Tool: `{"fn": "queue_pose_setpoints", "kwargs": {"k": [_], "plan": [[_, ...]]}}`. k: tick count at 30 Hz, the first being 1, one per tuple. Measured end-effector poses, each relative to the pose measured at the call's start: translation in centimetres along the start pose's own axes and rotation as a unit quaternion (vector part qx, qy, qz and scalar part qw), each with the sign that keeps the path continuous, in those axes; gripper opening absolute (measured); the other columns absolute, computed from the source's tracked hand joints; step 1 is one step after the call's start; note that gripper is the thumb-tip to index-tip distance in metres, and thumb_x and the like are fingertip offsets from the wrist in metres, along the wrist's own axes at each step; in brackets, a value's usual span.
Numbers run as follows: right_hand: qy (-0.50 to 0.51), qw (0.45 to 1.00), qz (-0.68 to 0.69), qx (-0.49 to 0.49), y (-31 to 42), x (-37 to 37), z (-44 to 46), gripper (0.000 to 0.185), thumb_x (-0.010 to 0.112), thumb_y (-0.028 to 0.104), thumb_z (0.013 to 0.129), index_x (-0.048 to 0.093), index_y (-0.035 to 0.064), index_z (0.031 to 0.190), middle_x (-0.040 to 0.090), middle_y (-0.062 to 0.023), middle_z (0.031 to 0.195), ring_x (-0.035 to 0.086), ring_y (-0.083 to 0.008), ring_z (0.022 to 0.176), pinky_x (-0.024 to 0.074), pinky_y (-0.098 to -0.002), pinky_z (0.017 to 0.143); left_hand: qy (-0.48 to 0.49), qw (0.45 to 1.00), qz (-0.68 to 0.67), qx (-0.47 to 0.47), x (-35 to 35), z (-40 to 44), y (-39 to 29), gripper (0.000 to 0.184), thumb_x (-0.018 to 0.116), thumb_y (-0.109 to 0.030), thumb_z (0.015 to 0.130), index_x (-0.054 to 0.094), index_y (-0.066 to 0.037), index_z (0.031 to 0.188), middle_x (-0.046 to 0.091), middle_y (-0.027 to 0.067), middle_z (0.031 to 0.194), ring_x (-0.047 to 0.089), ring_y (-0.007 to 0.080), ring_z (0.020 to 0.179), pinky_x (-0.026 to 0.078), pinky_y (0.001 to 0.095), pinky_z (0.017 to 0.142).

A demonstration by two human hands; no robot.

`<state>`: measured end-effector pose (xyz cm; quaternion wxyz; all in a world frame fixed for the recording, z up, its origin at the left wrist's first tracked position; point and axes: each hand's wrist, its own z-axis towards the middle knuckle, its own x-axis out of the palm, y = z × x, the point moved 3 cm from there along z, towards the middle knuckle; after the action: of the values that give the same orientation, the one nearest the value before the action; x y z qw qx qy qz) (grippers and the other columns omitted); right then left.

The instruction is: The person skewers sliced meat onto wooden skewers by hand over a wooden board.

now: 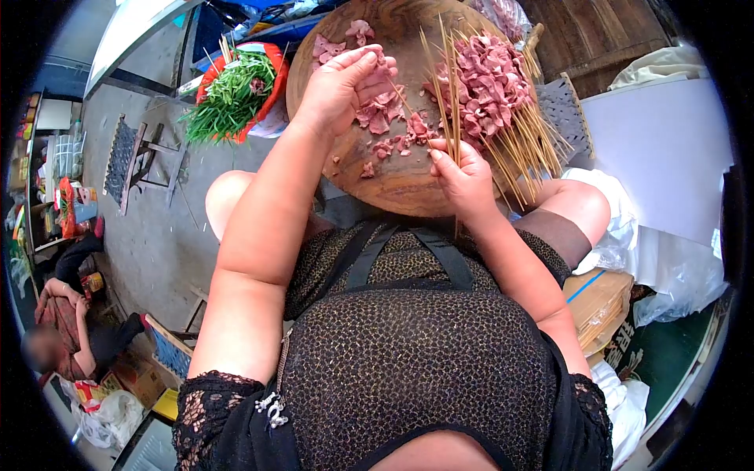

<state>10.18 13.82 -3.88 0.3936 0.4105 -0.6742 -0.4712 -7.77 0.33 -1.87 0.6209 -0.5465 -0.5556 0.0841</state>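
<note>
My left hand (345,85) is closed, thumb against fingers, over the left part of a round wooden board (361,192). A slice of raw meat seems to be in its fingers, though they partly hide it. My right hand (465,179) grips a bundle of bamboo skewers (454,102), most pointing up. One thin skewer (407,104) slants from the right hand toward my left fingers, with meat near its lower half. Loose slices of raw meat (378,114) lie on the board between and beneath the hands. To the right is a heap of loaded meat skewers (487,86), sticks fanned toward me.
A red-lined container of green vegetables (243,90) stands left of the board. A woven stool (126,161) is on the floor at left, where another person (67,330) sits. Flattened cardboard (601,310) and plastic bags (683,286) lie at right.
</note>
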Motion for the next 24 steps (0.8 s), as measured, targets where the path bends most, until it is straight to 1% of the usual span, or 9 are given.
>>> {"fn": "queue_pose_setpoints", "kwargs": {"k": [6,8,9,10,14,17,20,22,24], "plan": [[-0.001,1.000,0.004,0.008,0.1,-0.1,-0.1,0.016,0.054,0.008,0.087,0.056,0.0034,0.103,0.054,-0.0003,0.072,0.047,-0.0042,0.058,0.0356,-0.0156,0.050,-0.035,0.999,-0.015,0.026,-0.2,0.2,-0.1,0.021,0.050,-0.010,0.089,0.053,-0.001,0.108,0.062,0.0158,0.101,0.063,0.0223,0.090,0.054,0.0315,0.077],[-0.005,1.000,0.002,0.010,0.2,-0.2,-0.2,0.017,0.054,0.008,0.087,0.056,0.0034,0.103,0.054,-0.0004,0.072,0.047,-0.0042,0.058,0.0356,-0.0156,0.050,-0.032,0.999,-0.003,0.034,-0.2,0.1,-0.1,0.022,0.050,-0.015,0.090,0.054,-0.001,0.106,0.061,0.0161,0.101,0.062,0.0230,0.091,0.053,0.0328,0.078],[-0.004,1.000,-0.001,0.016,0.4,-0.2,-0.2,0.016,0.054,0.009,0.087,0.056,0.0029,0.101,0.054,0.0008,0.072,0.048,-0.0045,0.061,0.0382,-0.0169,0.054,-0.032,0.999,-0.002,0.033,0.1,-0.1,-0.3,0.022,0.050,-0.015,0.090,0.054,-0.001,0.106,0.061,0.0161,0.101,0.062,0.0230,0.091,0.053,0.0328,0.078],[-0.003,1.000,-0.004,0.023,0.4,-0.3,-0.3,0.015,0.054,0.010,0.087,0.057,0.0024,0.100,0.053,0.0020,0.072,0.049,-0.0047,0.063,0.0408,-0.0182,0.058,-0.029,0.999,-0.007,0.010,0.4,-0.4,-0.6,0.024,0.050,-0.018,0.090,0.054,-0.001,0.106,0.061,0.0165,0.102,0.062,0.0233,0.092,0.052,0.0337,0.079],[-0.002,1.000,0.006,0.018,0.2,-0.6,-0.1,0.015,0.054,0.010,0.087,0.057,0.0026,0.100,0.053,0.0017,0.073,0.049,-0.0048,0.063,0.0409,-0.0184,0.058,-0.007,1.000,0.003,-0.023,-0.3,-0.2,-0.2,0.030,0.049,-0.026,0.090,0.054,-0.002,0.106,0.061,0.0171,0.103,0.061,0.0239,0.094,0.052,0.0353,0.080],[0.002,1.000,-0.013,0.015,0.3,-0.6,-0.1,0.015,0.054,0.010,0.087,0.057,0.0024,0.100,0.054,0.0017,0.072,0.049,-0.0049,0.063,0.0411,-0.0186,0.058,0.010,0.998,-0.003,-0.061,-0.5,0.0,0.0,0.027,0.050,-0.023,0.089,0.054,-0.002,0.106,0.061,0.0169,0.104,0.061,0.0242,0.095,0.052,0.0348,0.080],[-0.001,0.999,-0.021,0.032,0.5,-0.5,-0.1,0.016,0.054,0.011,0.087,0.057,0.0025,0.100,0.054,0.0018,0.072,0.049,-0.0048,0.063,0.0403,-0.0185,0.058,0.011,0.996,0.023,-0.080,-0.3,0.0,0.1,0.027,0.050,-0.022,0.089,0.054,-0.002,0.107,0.061,0.0158,0.103,0.062,0.0234,0.093,0.052,0.0340,0.080],[-0.003,1.000,-0.021,0.018,0.4,-0.5,0.2,0.017,0.055,0.009,0.086,0.057,0.0030,0.103,0.054,0.0002,0.069,0.045,-0.0036,0.052,0.0333,-0.0150,0.047,0.024,0.996,0.039,-0.081,0.0,-0.1,0.5,0.027,0.051,-0.021,0.089,0.053,-0.002,0.107,0.062,0.0153,0.102,0.062,0.0228,0.091,0.052,0.0338,0.080],[-0.007,0.999,-0.015,0.029,1.1,-0.1,0.2,0.018,0.055,0.009,0.086,0.057,0.0030,0.103,0.054,0.0000,0.069,0.044,-0.0036,0.052,0.0330,-0.0150,0.046,0.036,0.994,0.055,-0.082,0.5,-0.3,0.9,0.027,0.052,-0.020,0.088,0.053,-0.001,0.107,0.062,0.0148,0.101,0.062,0.0223,0.090,0.052,0.0335,0.080]]}}
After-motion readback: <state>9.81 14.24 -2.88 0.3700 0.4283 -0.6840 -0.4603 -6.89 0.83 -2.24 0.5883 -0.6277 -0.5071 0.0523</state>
